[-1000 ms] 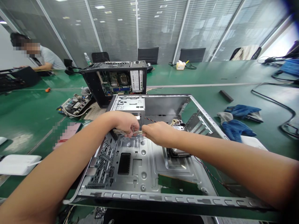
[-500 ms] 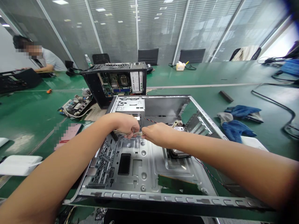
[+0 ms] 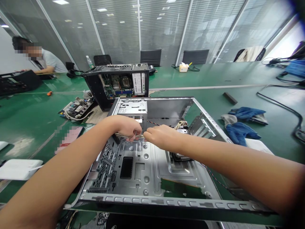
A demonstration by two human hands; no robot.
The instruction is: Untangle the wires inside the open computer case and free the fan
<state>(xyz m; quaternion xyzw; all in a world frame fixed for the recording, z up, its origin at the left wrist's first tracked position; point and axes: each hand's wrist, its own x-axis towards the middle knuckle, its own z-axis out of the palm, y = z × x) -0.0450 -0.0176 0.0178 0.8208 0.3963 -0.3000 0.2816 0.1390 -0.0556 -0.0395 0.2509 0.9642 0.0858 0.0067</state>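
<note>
An open metal computer case [image 3: 152, 201] lies on its side on the green table in front of me. Above its floor, my left hand [image 3: 130, 128] is closed round a bundle of pale cables [image 3: 140, 136]. Close against it on the right, my right hand [image 3: 162, 136] pinches the same cables; its fingertips are partly hidden. Inside the case, a heat sink [image 3: 181, 156] sits partly under my right forearm. A green circuit board strip [image 3: 182, 187] lies near the case's front edge. More beige cable [image 3: 180, 124] is bunched behind my right hand.
A second open computer case [image 3: 116, 86] stands behind, beside a loose motherboard [image 3: 79, 106] with cables. Blue gloves [image 3: 245, 125] and a dark bar [image 3: 230, 98] lie to the right. A white adapter [image 3: 21, 168] is at left. Another person [image 3: 51, 60] sits far left.
My right hand has shifted very slightly left along the cables. My left hand keeps its hold in nearly the same spot.
</note>
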